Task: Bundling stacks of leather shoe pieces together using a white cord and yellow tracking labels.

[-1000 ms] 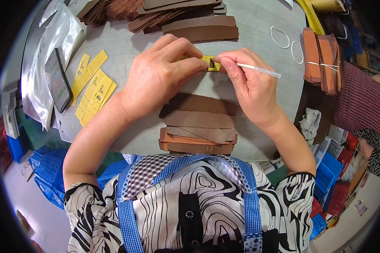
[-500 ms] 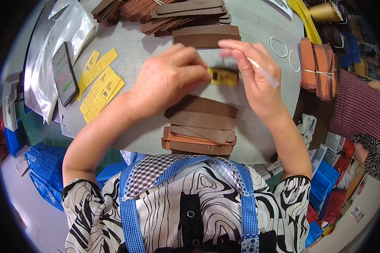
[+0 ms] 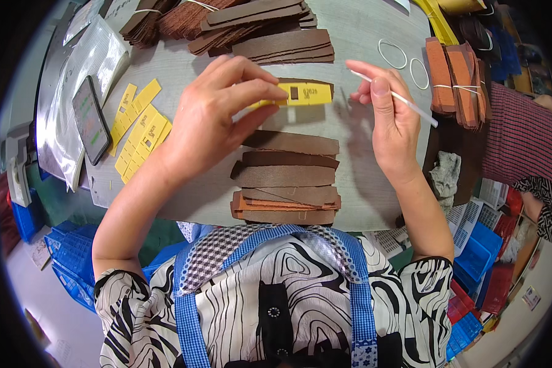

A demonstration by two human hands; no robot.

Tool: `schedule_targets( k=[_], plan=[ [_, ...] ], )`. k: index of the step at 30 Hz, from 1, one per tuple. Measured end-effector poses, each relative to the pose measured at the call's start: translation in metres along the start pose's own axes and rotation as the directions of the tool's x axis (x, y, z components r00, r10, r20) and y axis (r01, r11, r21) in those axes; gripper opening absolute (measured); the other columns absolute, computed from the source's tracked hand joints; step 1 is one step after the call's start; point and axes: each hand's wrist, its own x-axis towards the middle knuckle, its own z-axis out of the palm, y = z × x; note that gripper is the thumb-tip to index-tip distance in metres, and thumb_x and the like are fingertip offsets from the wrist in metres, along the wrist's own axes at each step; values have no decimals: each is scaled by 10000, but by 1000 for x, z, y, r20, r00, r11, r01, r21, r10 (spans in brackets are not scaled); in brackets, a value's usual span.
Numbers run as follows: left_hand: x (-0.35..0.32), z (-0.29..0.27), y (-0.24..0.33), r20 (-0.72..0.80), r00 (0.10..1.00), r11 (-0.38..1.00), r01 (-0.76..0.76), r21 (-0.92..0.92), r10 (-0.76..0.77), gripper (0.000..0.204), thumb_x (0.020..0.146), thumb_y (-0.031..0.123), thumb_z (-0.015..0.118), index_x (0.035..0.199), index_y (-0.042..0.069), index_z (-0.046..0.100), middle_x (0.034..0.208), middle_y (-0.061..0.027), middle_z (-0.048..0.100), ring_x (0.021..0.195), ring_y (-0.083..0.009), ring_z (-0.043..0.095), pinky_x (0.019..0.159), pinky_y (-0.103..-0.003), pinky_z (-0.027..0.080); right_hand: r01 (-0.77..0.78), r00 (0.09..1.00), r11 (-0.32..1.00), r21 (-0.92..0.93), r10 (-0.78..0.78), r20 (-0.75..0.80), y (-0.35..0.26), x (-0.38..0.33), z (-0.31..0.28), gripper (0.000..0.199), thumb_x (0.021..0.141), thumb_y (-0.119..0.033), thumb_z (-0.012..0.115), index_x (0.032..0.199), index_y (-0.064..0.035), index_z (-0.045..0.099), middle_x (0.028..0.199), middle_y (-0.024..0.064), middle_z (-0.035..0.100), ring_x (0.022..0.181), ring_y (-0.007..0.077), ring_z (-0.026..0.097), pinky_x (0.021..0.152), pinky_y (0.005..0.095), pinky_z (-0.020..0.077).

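Observation:
My left hand (image 3: 205, 113) pinches a long yellow marking template (image 3: 318, 94) with a small square window, tilted above the table's middle. Just behind it shows the edge of a dark brown strip (image 3: 322, 81); whether they touch I cannot tell. To the right, my right hand (image 3: 391, 119) grips a slim white pen (image 3: 422, 111) between thumb and fingers, apart from the template. Overlapping brown leather strips (image 3: 288, 176) lie between my arms, several with orange-brown undersides. A neat pile of brown strips (image 3: 282, 48) lies beyond the template.
At left are more yellow templates (image 3: 142, 138), a phone (image 3: 92, 119) and a clear plastic bag (image 3: 98, 67). Two white rubber bands (image 3: 393, 54) and banded orange-brown strips (image 3: 463, 86) lie at right. More brown bundles (image 3: 251, 15) line the back. A co-worker's striped sleeve (image 3: 521, 144) shows far right.
Another brown strip now lies on the near pile. My left hand has lifted and tilted the yellow template, showing more of its face. My right hand has shifted right with the pen.

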Motion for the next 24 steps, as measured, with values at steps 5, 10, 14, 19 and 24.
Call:
schedule_targets(
  k=[5, 10, 14, 19, 24],
  plan=[
    [9, 12, -18, 19, 999, 997, -48, 58, 47, 266, 802, 19, 805, 1048, 117, 783, 1064, -59, 710, 976, -265, 667, 843, -371, 551, -114, 992, 986, 119, 120, -43, -4, -9, 8, 365, 1111, -285, 521, 1072, 16, 725, 849, 43, 639, 740, 115, 574, 678, 255, 473],
    [9, 18, -21, 46, 996, 995, -84, 50, 82, 236, 820, 69, 802, 1050, 119, 783, 1080, -44, 711, 1009, -255, 670, 859, -368, 564, -146, 987, 982, 122, 153, -46, 0, -13, 11, 359, 1103, -272, 542, 1037, 28, 727, 833, 51, 658, 711, 109, 582, 651, 255, 476],
    [6, 19, -22, 42, 995, 994, -88, 65, 85, 230, 820, 79, 800, 1046, 117, 781, 1075, -45, 710, 1005, -252, 669, 851, -367, 564, -96, 995, 995, 35, 96, 3, -7, -10, 12, 295, 1080, -233, 573, 1016, 8, 729, 833, 73, 680, 710, 155, 620, 650, 287, 489],
    [8, 23, -20, 22, 994, 993, -106, 59, 104, 199, 819, 88, 792, 1015, 118, 772, 1037, -45, 703, 969, -255, 665, 825, -370, 563, 151, 987, 962, -227, -132, 95, -11, 5, 26, 196, 1016, -183, 636, 916, -27, 700, 832, 110, 686, 758, 312, 649, 674, 386, 512],
    [14, 24, -23, 14, 995, 993, -98, 73, 97, 173, 824, 98, 791, 994, 106, 764, 1023, -47, 699, 949, -262, 660, 816, -371, 562, 213, 976, 944, -253, -191, 110, -2, 19, 33, 151, 1001, -160, 646, 917, -39, 680, 848, 111, 678, 770, 320, 643, 684, 408, 510]
  ],
)
